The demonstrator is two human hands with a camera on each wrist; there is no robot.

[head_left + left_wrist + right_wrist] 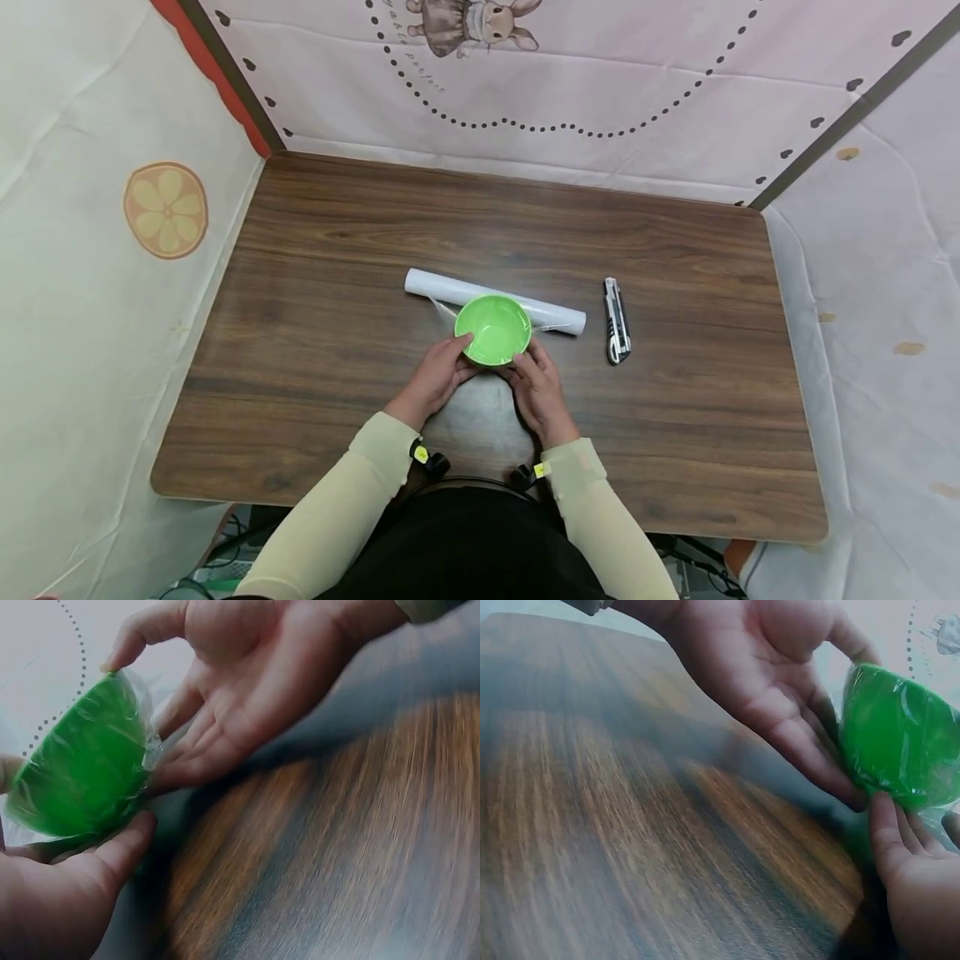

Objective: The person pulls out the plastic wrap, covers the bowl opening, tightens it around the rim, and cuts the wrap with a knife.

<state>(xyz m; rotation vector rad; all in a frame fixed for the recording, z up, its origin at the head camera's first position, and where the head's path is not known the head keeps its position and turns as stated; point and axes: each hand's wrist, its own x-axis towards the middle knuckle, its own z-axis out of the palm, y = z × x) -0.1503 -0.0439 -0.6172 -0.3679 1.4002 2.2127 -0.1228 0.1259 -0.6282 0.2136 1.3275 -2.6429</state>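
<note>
A green bowl [493, 329] is held in front of the body, with clear plastic wrap [139, 724] clinging in creases around its outside. My left hand [438, 379] grips the bowl's left side, thumb at the rim and fingers below. On the other side my right hand [536, 390] holds it likewise, thumb at the near right rim. Both wrist views show the wrapped bowl tilted between the hands. Just behind the bowl lies a white roll [555, 318] of plastic wrap, with thin clear film showing between roll and bowl.
To the right of the roll, a utility knife [617, 321] with a black and silver handle lies on the wooden table [337, 225]. Printed cloth [600, 83] walls off the back and both sides. The table's near edge runs by the body.
</note>
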